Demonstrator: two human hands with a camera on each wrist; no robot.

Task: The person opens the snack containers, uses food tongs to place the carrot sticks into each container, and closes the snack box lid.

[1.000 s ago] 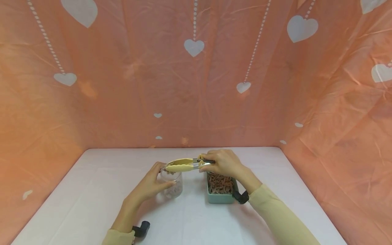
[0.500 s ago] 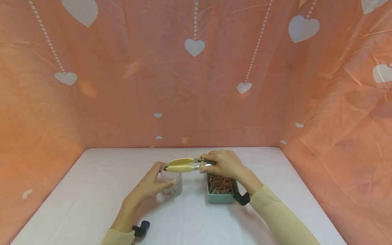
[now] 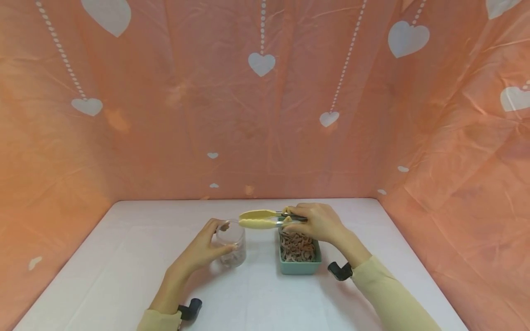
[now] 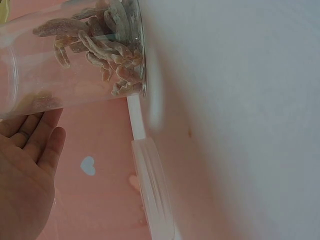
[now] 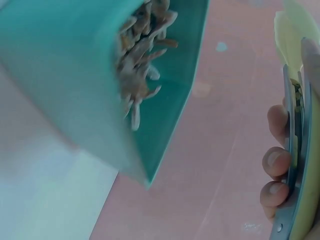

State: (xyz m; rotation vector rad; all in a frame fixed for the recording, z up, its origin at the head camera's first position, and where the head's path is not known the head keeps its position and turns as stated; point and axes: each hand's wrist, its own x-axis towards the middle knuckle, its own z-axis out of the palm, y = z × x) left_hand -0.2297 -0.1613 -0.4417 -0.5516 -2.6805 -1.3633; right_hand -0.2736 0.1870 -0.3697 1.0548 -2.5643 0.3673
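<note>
My left hand (image 3: pixel 207 246) holds a clear jar (image 3: pixel 232 239) standing on the table, fingers at the far side of its rim and thumb along its near side. Brown, dusty-looking dried strips (image 4: pixel 110 47) lie heaped at the bottom of the jar in the left wrist view. My right hand (image 3: pixel 316 223) grips a pair of tongs (image 5: pixel 299 115) with metal arms and yellow tips. Those tips point left, just right of the jar's mouth, and look empty. Below the right hand is a green rectangular box (image 3: pixel 300 268) filled with similar brown strips (image 5: pixel 142 60).
A translucent, lid-like piece (image 4: pixel 152 190) lies on the white table (image 3: pixel 256 294) beyond the jar in the left wrist view. Orange cloth (image 3: pixel 298 156) with white hearts hangs behind and at both sides of the table.
The tongs, earlier over the jar's mouth with strips between their tips, have let them go and drawn back right with the right hand. The left hand and jar stay put.
</note>
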